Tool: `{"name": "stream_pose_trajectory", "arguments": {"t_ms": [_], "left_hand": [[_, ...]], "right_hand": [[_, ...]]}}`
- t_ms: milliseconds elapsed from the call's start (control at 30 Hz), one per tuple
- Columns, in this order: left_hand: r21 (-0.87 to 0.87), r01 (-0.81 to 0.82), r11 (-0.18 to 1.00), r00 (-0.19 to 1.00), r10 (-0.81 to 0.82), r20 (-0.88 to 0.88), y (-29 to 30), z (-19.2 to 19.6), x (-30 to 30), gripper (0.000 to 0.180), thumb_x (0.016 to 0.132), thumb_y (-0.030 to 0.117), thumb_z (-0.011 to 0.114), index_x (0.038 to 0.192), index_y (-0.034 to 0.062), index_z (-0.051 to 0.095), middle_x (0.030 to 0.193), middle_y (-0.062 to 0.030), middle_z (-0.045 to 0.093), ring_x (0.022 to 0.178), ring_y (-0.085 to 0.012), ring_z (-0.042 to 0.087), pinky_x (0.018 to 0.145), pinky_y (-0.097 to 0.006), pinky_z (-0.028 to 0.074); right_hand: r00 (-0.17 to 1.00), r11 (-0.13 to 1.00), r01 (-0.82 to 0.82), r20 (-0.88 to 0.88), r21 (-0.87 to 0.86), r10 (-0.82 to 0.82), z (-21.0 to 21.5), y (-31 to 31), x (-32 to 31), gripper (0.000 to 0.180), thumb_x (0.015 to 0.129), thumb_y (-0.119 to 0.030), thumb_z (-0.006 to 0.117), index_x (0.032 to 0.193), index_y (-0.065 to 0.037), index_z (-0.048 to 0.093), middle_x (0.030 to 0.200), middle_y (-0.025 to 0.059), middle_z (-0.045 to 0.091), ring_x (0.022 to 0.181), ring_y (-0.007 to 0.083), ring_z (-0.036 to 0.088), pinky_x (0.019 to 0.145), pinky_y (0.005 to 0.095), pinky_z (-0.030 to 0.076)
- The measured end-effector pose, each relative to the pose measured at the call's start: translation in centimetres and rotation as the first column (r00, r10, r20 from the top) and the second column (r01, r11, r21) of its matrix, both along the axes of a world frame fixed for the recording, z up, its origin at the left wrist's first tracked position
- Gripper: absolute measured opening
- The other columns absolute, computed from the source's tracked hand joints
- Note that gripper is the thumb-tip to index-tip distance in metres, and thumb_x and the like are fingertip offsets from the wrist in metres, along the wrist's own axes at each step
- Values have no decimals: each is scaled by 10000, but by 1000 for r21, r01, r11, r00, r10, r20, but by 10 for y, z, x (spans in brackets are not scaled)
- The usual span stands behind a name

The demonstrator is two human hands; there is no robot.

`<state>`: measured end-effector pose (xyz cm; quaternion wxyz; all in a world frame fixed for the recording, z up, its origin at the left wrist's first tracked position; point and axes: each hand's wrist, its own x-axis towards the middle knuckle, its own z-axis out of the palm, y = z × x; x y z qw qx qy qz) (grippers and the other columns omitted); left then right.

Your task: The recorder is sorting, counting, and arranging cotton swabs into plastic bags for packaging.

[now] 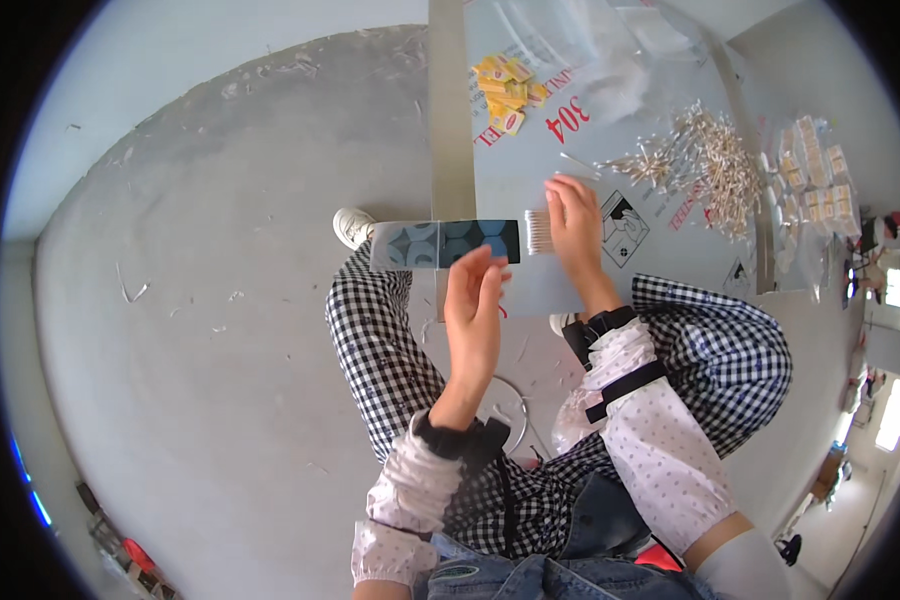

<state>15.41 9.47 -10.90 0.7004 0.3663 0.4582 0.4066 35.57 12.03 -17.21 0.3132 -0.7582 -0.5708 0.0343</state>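
A neat row of cotton swabs [538, 232] lies on the grey table sheet beside a flat dark strip with blue-green circles [452, 245]. This strip crosses the table's left edge, and its paler end sticks out past it. My left hand [473, 315] hovers at the strip's near side, slightly blurred, thumb and fingers apart and nothing visible in them. Just right of the row, my right hand [576, 228] reaches forward with its fingers stretched over the sheet, seemingly empty. Near its fingertips are a few loose swabs [578, 166].
A big loose pile of cotton swabs [715, 165] spreads over the right of the table. Small yellow packets [508, 90] are heaped at the far left. Packed swab bundles [818, 180] stand at the far right. Clear plastic film [610, 60] covers the back.
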Motion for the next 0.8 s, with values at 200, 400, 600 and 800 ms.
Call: {"name": "stream_pose_trajectory", "arguments": {"t_ms": [200,400,600,800], "left_hand": [[117,-231,966,966,213,147,34,-48,71,377,1081,236,456,1363,-9,502,1338,-140,593,1262,-206,551,1109,-348,392],[58,-200,978,967,187,174,26,-53,94,459,1099,313,370,1421,-2,460,1464,-152,495,1409,-212,415,1201,-359,274],[76,-203,976,965,187,186,23,-52,82,497,1097,341,353,1438,-10,436,1479,-166,477,1423,-229,397,1210,-376,261],[119,-231,966,965,211,157,33,-51,47,486,1099,324,343,1451,-4,413,1479,-161,478,1418,-249,403,1211,-390,257]], "right_hand": [[988,996,-2,152,-95,16,-10,-6,-1,340,1018,-194,508,1322,-58,574,1418,114,542,1354,304,469,1122,452,368],[972,986,11,232,-164,28,-11,-8,-7,453,1007,-137,484,1448,-42,449,1533,133,438,1463,295,354,1203,466,287],[980,988,-68,175,-141,93,-9,-5,-15,510,932,-15,464,1442,-18,449,1523,154,450,1442,296,394,1196,469,307],[984,989,-110,132,-94,122,-11,5,-51,500,921,-1,441,1420,-5,472,1506,166,466,1419,314,424,1187,476,321]]}}
